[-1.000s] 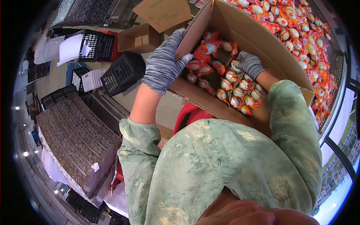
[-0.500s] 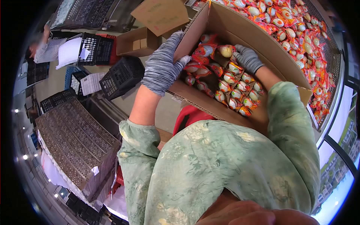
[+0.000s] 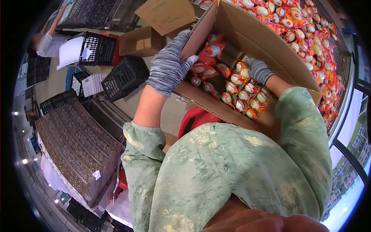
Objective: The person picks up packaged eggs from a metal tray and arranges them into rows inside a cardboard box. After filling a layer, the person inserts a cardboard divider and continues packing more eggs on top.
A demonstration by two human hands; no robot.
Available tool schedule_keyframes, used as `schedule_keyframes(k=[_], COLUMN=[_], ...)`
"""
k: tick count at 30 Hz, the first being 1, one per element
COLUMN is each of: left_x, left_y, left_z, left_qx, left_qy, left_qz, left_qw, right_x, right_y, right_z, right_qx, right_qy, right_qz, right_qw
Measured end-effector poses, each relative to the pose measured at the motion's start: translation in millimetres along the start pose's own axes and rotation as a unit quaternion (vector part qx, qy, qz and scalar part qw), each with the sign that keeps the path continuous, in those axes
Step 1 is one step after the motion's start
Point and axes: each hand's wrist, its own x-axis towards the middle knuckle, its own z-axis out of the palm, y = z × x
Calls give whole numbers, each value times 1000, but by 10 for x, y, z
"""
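A deep cardboard box (image 3: 251,36) stands tilted in front of me. My left hand (image 3: 167,67), in a grey knit glove, is clamped over the box's left wall, thumb inside. My right hand (image 3: 259,70), gloved alike, is inside the box with its fingers curled against a wrapped egg (image 3: 244,73); part of the grip is hidden. Below it, several eggs in red-orange wrappers (image 3: 243,95) sit upright in a cardboard divider. More wrapped eggs (image 3: 208,52) lie loose at the box's left end.
Beyond the box, a heap of wrapped eggs (image 3: 297,34) fills a perforated tray. At left are an open carton (image 3: 141,42), black crates (image 3: 125,77) and a stack of brown perforated trays (image 3: 77,143). Another person's arm (image 3: 58,19) shows at far left.
My right hand has moved slightly down and right, bringing the wrapped egg from above the divider to its upper rows. My left hand stays on the box wall. The other person's arm has risen.
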Motion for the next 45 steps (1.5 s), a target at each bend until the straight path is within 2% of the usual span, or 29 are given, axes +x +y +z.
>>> schedule_keyframes(k=[1, 4, 8, 11, 14, 15, 18, 19, 22, 23, 28, 29, 32, 36, 40, 43, 45], left_x=[-3, -8, -6, -5, -7, -8, -13, -9, -5, -8, -14, -11, -12, -17, 0, -8, -15], left_y=[-6, -22, 8, 21, 21, 9, -3, -3, 22, 15, 13, 17, 19, -18, -8, -8, -12], left_z=[6, 22, 5, -2, -2, 3, 14, 10, -5, 1, -2, -13, -22, -3, -6, -5, -1], left_qx=[-1, 3, -4, -6, -6, -1, -1, -2, 0, -3, 1, -4, -15, -13, -10, -6, -11], left_qy=[1, 7, 2, 6, 5, 6, 8, 8, 0, 5, 7, 2, 0, 14, 12, 3, 6], left_qz=[0, 6, 2, 0, -6, -5, -3, -2, -19, -14, -9, -14, -18, 2, 11, -14, -7], left_qw=[1000, 1000, 1000, 1000, 1000, 1000, 1000, 1000, 1000, 1000, 1000, 1000, 1000, 1000, 1000, 1000, 1000], right_x=[-93, -297, -210, -89, -167, -131, 20, 45, 215, 272, 579, 622, 570, 433, 412, 379, 317], right_y=[8, -60, 121, 55, -189, -90, 3, -74, -128, -168, -106, -72, 51, 83, 285, 114, -82], right_z=[66, 46, 504, 450, -91, -80, -198, -257, -157, -114, 3, 40, 135, 198, 359, 210, 22], right_qx=[34, -65, -173, -137, -83, -68, -80, -111, -174, -165, -176, -177, -170, -143, -134, -108, -134], right_qy=[15, -36, 94, 61, 18, 91, 144, 88, 14, 7, -77, -96, -23, -9, 53, -1, -25], right_qz=[-37, -95, -192, -151, -49, -64, -57, -27, 19, 49, 80, 85, 52, 52, -10, 43, 7], right_qw=[999, 993, 961, 977, 995, 991, 985, 990, 985, 985, 978, 976, 984, 988, 990, 993, 991])
